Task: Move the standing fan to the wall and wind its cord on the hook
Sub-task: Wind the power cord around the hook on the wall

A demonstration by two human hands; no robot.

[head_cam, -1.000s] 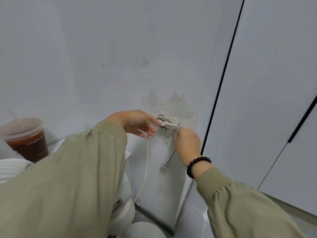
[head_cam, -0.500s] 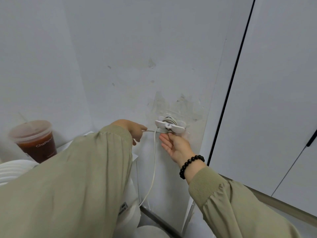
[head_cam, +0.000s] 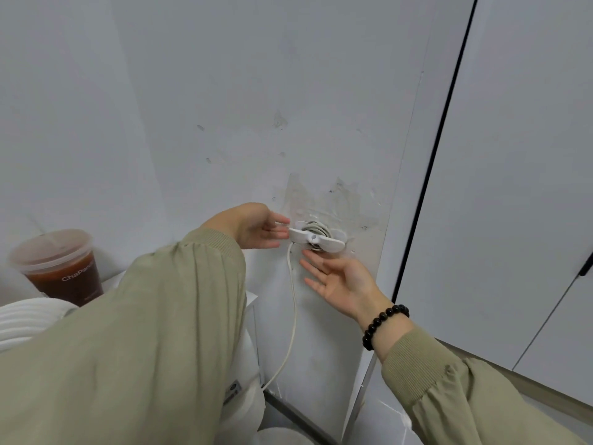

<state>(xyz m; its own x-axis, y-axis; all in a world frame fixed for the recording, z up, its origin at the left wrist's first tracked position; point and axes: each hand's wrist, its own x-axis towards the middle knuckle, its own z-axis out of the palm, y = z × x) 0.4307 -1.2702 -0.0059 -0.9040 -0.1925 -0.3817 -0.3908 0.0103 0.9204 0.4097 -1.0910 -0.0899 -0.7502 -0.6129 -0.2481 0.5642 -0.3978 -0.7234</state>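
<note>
A white hook (head_cam: 316, 240) is stuck on the grey wall, with the fan's white cord (head_cam: 292, 303) coiled round it. From the hook the cord hangs down to the white fan (head_cam: 247, 399), which stands against the wall and is mostly hidden under my left sleeve. My left hand (head_cam: 256, 226) reaches to the hook's left end, its straight fingertips touching it. My right hand (head_cam: 340, 277) is just below the hook, palm up, fingers spread and holding nothing.
A plastic cup of dark tea (head_cam: 61, 268) stands at the left on a white surface, next to a white ribbed fan grille (head_cam: 25, 322). White cabinet doors (head_cam: 513, 187) with a black seam lie to the right. A floor rail (head_cam: 298, 415) runs below.
My left hand let go of the cord and moved right to the hook's end. My right hand lowered slightly and spread open. The loose plug end seen hanging earlier is gone from view.
</note>
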